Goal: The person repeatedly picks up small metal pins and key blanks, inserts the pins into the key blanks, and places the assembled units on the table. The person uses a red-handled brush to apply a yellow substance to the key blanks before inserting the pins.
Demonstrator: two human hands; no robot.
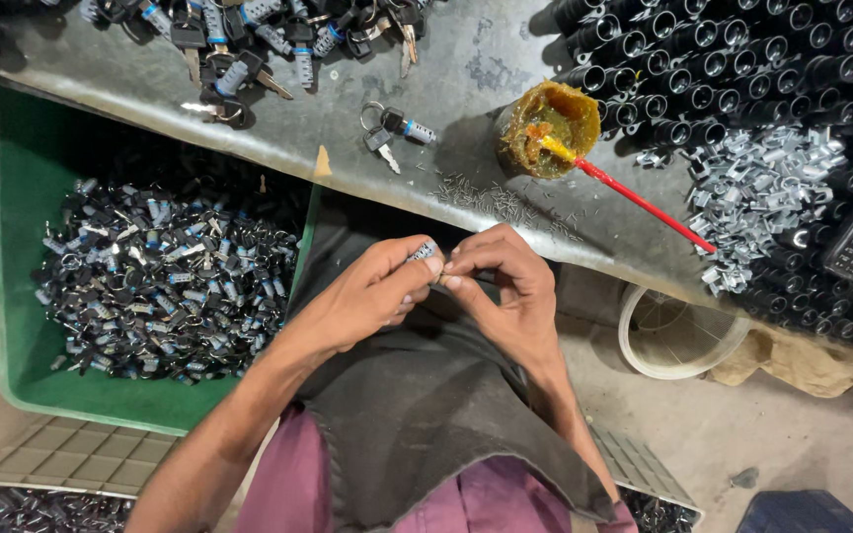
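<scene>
Your left hand (367, 291) pinches a small lock cylinder (424, 252) at its fingertips, silver end poking out at 1 o'clock. Your right hand (505, 286) meets it from 3 o'clock, grip pressed onto the same piece. Both hover over your dark lap cloth (417, 395), below the tabletop (466, 59) edge; green bin (12, 197) at 9 o'clock.

1. I see a grey metal counter (466, 148), scuffed and stained, running diagonally across the top.
2. Green plastic crate (12, 197) sits below its edge at left.
3. Dusty concrete floor (792, 434) at right, with a white round tub (678, 336) on it.
4. Grey gridded tray (71, 454) at bottom left.
5. Light is flat, dim.
</scene>
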